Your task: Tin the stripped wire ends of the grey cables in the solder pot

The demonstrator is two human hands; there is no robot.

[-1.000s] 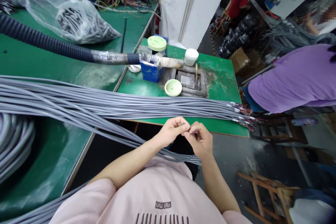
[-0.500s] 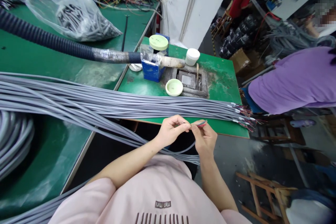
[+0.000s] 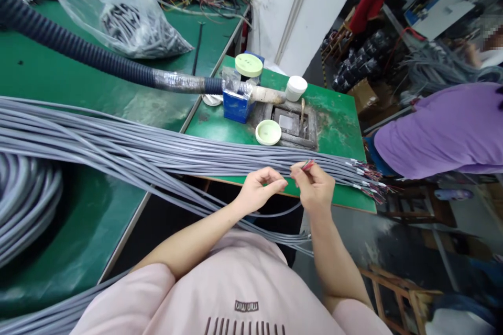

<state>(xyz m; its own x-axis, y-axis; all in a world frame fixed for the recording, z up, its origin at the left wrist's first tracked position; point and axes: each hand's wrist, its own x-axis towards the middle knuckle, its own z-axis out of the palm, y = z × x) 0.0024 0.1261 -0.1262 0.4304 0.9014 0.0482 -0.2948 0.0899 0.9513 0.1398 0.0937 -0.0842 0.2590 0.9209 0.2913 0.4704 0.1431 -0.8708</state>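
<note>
My right hand pinches the coloured wire ends of a grey cable, red and dark strands showing above its fingers. Just left of it, my left hand has thumb and fingertips bent toward each other; whether anything small is between them cannot be made out. A gap separates the two hands. Behind them a thick bundle of grey cables runs across the bench, with stripped coloured ends at its right end. More grey cables hang below my hands.
A dark ribbed hose ends by a blue box. Near it are a pale green dish, a white tub and a recessed metal pot. A cable coil lies left. A person in purple is at right.
My hands have moved apart. The right hand has risen and shifted right with the wire ends, which no longer reach my left hand. The view has shifted slightly.
</note>
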